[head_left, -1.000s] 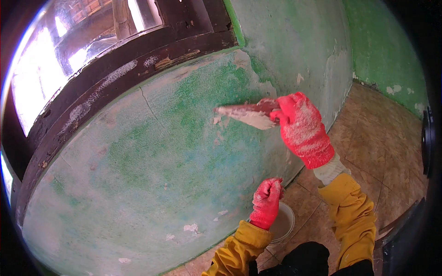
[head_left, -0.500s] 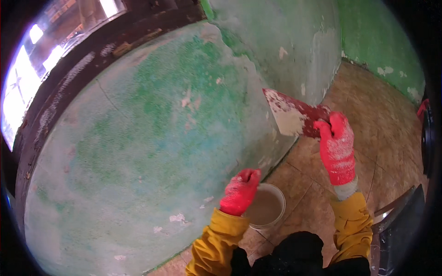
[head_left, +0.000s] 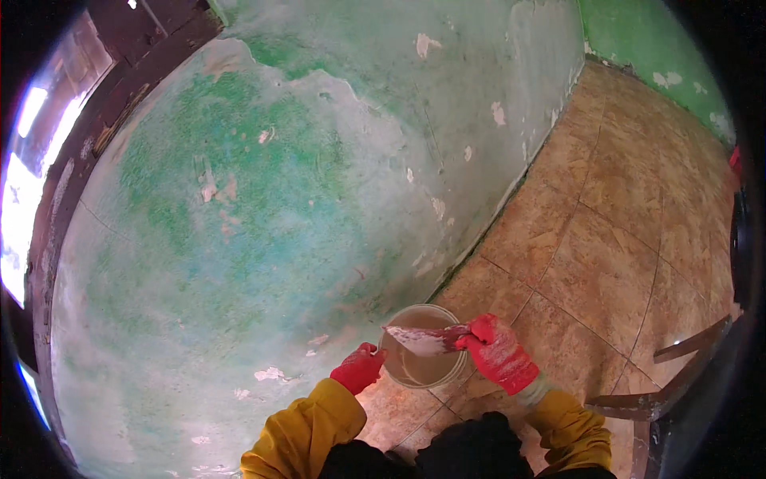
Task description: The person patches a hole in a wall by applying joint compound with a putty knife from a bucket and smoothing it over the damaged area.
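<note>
My right hand (head_left: 503, 355), in a red glove dusted with white, grips a putty knife (head_left: 427, 342) by its handle. Its wide blade is smeared with pale filler and lies across the mouth of a white bucket (head_left: 460, 374). Greyish-beige liquid or paste (head_left: 415, 371) shows inside, partly covered by the blade. At the bucket's left side is my left hand (head_left: 358, 368), also red-gloved, with its fingers curled closed at the rim. The glove hides how its fingertips hold the rim.
A worn green wall (head_left: 263, 207) with pale patches and chips curves along the left. Brown tiles (head_left: 606, 279) cover the floor to the right. A dark piece of furniture with a leg (head_left: 622, 407) stands at lower right. A bright window (head_left: 24, 215) is far left.
My right hand has brought the putty knife down and left, from beside the wall to over the bucket. My left hand has moved from above the bucket to its left rim. The view has shifted.
</note>
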A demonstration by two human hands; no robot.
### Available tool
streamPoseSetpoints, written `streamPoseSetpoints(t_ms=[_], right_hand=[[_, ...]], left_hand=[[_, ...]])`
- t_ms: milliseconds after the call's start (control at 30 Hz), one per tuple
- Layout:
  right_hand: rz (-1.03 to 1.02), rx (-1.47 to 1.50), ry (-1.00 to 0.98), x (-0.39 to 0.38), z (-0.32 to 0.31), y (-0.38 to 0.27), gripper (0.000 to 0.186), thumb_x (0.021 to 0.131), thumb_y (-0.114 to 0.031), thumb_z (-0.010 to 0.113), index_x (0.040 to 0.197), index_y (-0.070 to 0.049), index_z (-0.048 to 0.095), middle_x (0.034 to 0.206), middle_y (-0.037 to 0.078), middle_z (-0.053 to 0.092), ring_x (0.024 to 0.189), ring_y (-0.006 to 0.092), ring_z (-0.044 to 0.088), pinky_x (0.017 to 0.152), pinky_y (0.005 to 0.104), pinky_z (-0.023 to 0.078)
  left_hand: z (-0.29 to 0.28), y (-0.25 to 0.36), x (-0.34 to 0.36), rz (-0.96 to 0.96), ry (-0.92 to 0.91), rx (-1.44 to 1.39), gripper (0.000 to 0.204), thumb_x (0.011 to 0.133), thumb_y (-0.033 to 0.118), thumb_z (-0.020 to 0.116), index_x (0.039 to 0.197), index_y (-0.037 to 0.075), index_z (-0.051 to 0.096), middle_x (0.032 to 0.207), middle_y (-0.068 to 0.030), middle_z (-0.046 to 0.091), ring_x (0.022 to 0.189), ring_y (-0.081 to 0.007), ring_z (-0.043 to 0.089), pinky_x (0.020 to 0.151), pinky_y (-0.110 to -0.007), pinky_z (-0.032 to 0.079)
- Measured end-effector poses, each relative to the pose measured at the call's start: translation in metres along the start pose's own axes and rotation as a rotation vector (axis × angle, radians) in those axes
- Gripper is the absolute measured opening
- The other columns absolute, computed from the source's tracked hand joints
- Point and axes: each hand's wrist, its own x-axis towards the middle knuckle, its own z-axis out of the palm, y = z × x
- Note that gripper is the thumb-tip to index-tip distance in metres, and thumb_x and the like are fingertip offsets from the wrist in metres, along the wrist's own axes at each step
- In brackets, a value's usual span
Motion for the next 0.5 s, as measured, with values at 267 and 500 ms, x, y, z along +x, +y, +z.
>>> streamPoseSetpoints(t_ms=[267,500], right_hand=[[0.095,0.1,-0.156,-0.003,0.024,0.023,0.01,0.071,-0.005,0.063,0.079,-0.002,0.058,0.073,0.012,0.054,0.073,0.0282,0.055,0.066,0.0368,0.044],[0.316,0.168,-0.232,0.003,0.025,0.004,0.008,0.073,-0.004,0.061,0.076,-0.001,0.054,0.075,0.007,0.052,0.07,0.0184,0.051,0.067,0.0311,0.043]], left_hand=[[0.02,-0.032,0.023,0.132,0.002,-0.174,0.025,0.086,0.02,0.053,0.086,-0.005,0.055,0.08,-0.0145,0.06,0.067,-0.0226,0.062,0.054,-0.033,0.051],[0.043,-0.023,-0.036,0.124,0.117,-0.377,0.026,0.079,0.015,0.053,0.094,-0.005,0.047,0.081,-0.0179,0.057,0.062,-0.0269,0.062,0.049,-0.036,0.051]])
